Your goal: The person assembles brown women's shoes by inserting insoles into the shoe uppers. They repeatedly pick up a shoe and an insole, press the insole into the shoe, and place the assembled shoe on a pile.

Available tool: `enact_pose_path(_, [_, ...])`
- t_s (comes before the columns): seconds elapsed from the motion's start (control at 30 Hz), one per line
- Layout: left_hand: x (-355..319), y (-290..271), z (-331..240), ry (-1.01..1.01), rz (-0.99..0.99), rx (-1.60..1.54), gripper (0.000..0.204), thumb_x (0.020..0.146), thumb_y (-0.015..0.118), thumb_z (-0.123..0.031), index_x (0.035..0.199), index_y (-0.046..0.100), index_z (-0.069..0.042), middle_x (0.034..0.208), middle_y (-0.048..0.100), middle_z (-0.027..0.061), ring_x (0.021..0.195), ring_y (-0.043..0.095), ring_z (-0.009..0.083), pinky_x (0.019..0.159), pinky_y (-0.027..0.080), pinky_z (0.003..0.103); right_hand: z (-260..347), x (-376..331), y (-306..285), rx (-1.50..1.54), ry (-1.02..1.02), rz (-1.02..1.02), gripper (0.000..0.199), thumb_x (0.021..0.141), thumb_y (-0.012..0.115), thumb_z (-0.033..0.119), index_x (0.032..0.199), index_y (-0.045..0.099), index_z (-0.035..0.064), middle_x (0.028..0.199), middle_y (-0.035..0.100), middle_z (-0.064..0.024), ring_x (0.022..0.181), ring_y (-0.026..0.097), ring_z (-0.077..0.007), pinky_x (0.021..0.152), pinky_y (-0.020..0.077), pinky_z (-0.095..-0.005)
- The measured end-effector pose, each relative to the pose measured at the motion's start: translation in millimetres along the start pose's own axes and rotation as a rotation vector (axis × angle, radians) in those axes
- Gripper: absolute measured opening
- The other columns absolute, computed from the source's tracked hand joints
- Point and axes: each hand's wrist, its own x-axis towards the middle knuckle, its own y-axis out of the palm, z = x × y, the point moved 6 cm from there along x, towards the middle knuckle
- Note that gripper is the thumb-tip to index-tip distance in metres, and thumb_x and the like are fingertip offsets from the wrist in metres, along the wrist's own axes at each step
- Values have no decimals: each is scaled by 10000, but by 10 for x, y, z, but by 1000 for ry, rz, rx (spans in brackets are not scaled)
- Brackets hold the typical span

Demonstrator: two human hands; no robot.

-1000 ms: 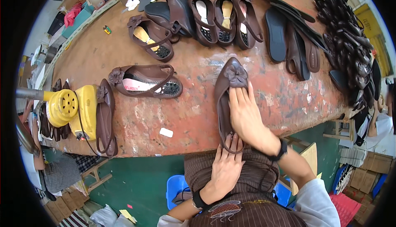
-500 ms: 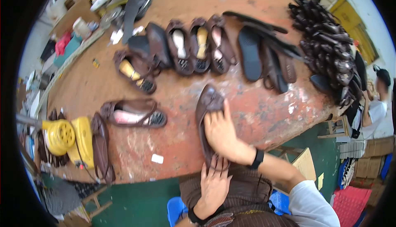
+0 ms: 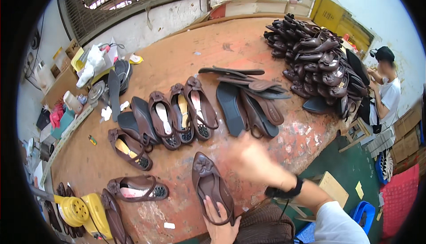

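My left hand (image 3: 220, 223) fingers pinch the heel of a brown flat shoe (image 3: 211, 188) at the workbench's (image 3: 186, 53) near edge, while my blurred right hand (image 3: 255, 162), grip unreadable, hovers beside it; one-handed, the shoe could slide off.

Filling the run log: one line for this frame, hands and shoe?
left hand grips heel of brown shoe | right hand blurred, lifted off shoe | shoe flat on table | row of shoes behind
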Motion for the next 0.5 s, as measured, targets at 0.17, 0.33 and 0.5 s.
enact_pose_path(0.17, [289, -1117, 283, -111, 78, -282, 802, 744, 701, -50, 1496, 420, -46, 1580, 327, 230, 1475, 280, 392, 1221, 177, 475, -1945, 352, -960, -262, 498, -522, 298, 755, 552, -63, 983, 711, 46, 1020, 687, -173, 960, 638, -378, 862, 512, -432])
enact_pose_path(0.33, [-251, -2274, 1322, -255, -420, -87, 851, 787, 568, 120, 1564, 253, -28, 1499, 468, 128, 1246, 525, 217, 892, 526, 290, -3139, 464, -641, 663, 295, 57, 774, 629, 427, -191, 1357, 566, 34, 1389, 593, -161, 1262, 584, -244, 1088, 434, -363])
enact_pose_path(0.5, [-860, -2563, 2416, -655, -162, 431, 359, 882, 660, -143, 1202, 633, 19, 958, 710, 209, 771, 689, 332, 732, 540, 432, -2822, 507, -590, 212, 314, 316, 632, 658, 592, -61, 1280, 550, 46, 1230, 638, -190, 1138, 628, -311, 948, 502, -393])
